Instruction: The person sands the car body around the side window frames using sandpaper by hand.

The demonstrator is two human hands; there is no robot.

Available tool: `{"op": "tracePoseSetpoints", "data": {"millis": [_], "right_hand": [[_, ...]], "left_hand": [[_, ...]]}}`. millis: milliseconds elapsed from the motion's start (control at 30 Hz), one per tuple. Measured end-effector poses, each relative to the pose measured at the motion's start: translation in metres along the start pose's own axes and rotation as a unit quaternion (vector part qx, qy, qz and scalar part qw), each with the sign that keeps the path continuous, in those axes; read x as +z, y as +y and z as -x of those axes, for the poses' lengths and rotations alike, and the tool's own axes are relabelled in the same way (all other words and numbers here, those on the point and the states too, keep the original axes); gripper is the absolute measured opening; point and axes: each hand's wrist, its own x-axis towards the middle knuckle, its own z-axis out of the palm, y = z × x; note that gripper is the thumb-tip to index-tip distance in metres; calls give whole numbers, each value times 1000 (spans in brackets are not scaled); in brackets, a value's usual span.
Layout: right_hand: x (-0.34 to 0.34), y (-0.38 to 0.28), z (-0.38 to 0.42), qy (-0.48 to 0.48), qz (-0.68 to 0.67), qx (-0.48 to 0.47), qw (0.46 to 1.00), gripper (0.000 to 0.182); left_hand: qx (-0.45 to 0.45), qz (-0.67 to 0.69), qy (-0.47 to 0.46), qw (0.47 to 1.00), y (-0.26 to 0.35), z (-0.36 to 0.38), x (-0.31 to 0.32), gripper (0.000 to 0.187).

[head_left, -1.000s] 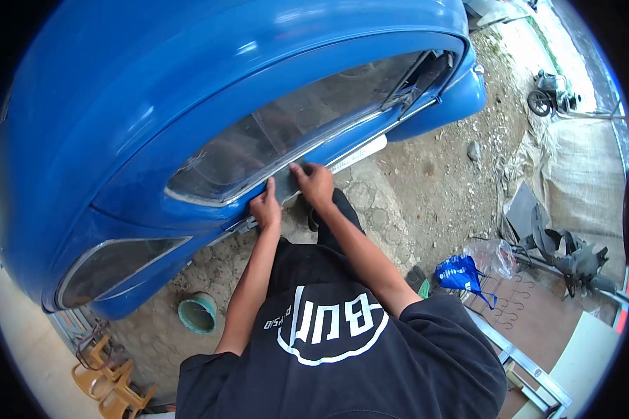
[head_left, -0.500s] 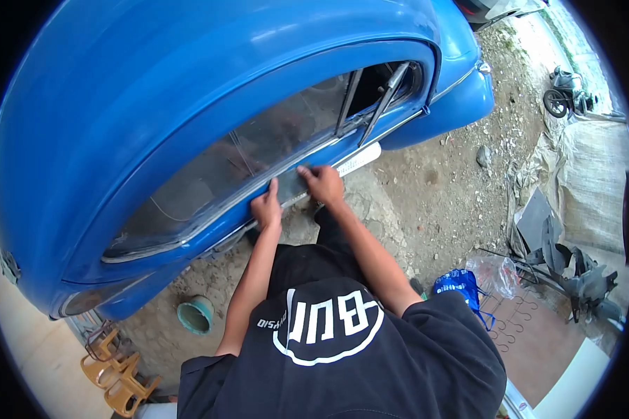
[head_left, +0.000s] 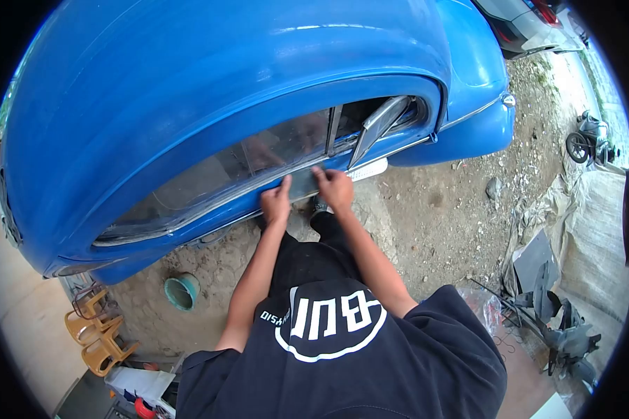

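My left hand (head_left: 275,204) and my right hand (head_left: 337,190) grip a small flat grey sheet (head_left: 302,186) by its two sides, thumbs on top. Its material is hard to make out. The sheet is held just outside the door of a blue car (head_left: 272,63), below the side window (head_left: 217,178). Both hands are close to the lower window trim (head_left: 189,222); whether they touch the door cannot be told. Right of the hands, the small vent window (head_left: 379,129) stands swung outward.
A green bucket (head_left: 182,292) sits on the rough ground at left, with brown plastic chairs (head_left: 94,335) beyond it. Black scrap parts (head_left: 562,325) lie at right near a pale tarp (head_left: 587,223). A motorcycle (head_left: 587,143) and a silver vehicle (head_left: 531,24) stand farther off.
The view has shifted, so the car sits lower in it and more ground shows at the upper right. Both hands still hold the grey sheet in nearly the same place by the door.
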Motion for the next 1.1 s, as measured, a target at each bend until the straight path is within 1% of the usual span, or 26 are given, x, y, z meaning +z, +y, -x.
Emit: {"op": "tracePoseSetpoints", "data": {"millis": [33,67,133,167,233,267,333,367,433,467,500,533,567,600,667,700,767,833,867,900,967,1067,1100], "right_hand": [[-9,6,-6,-4,-50,21,999,59],[-4,9,-7,12,-49,8,999,59],[17,8,-1,43,-55,-17,997,59],[25,-1,7,42,-24,-40,998,61],[40,-14,15,-7,-7,-36,999,57],[37,-16,16,-8,0,-35,999,57],[28,-20,16,-6,17,-31,999,57],[23,-16,13,26,15,-32,999,56],[10,-3,4,89,8,-34,995,55],[4,3,-1,68,-38,11,997,54],[10,6,0,76,-31,8,997,54],[14,3,1,84,-24,2,996,55],[21,-2,3,90,-19,-3,996,55],[32,-7,9,99,-24,-42,994,57],[45,-21,17,63,16,-63,996,58],[47,-24,21,47,37,-72,996,59],[41,-26,20,51,25,-33,998,60],[33,-22,21,59,9,-12,998,60],[34,-12,13,83,9,-39,996,60],[36,-2,7,82,2,-35,996,57],[29,-17,13,33,-36,2,999,55],[46,-36,26,-21,-37,-22,999,57],[53,-44,32,-39,-36,-24,998,58]], "left_hand": [[22,9,15,1000,7,2,16,63],[9,-2,6,1000,7,3,15,63],[-14,-27,-11,999,10,3,1,69],[10,-46,30,998,13,8,-18,67],[-9,-18,26,999,-1,4,-48,65],[-9,-15,35,999,-3,7,-54,65],[2,-26,22,999,1,8,-45,66],[7,-30,17,999,5,9,-38,66],[6,-79,-25,997,15,8,-14,68],[33,-87,7,996,23,11,-4,67],[60,-94,39,993,28,14,1,67],[46,-81,18,996,30,15,-5,67],[46,-76,19,996,30,14,-16,67],[47,-75,18,996,28,13,-34,67],[51,-64,26,996,13,9,-60,66],[58,-54,10,997,4,6,-70,63],[57,11,-8,998,3,7,-69,60],[52,-34,-19,998,7,11,-55,60],[52,-58,-21,997,12,7,-48,60],[57,-84,-3,995,14,6,-41,59],[49,-76,-25,996,15,7,-47,57],[45,-115,3,992,10,6,-78,57],[45,-100,12,994,6,6,-91,57]]}}
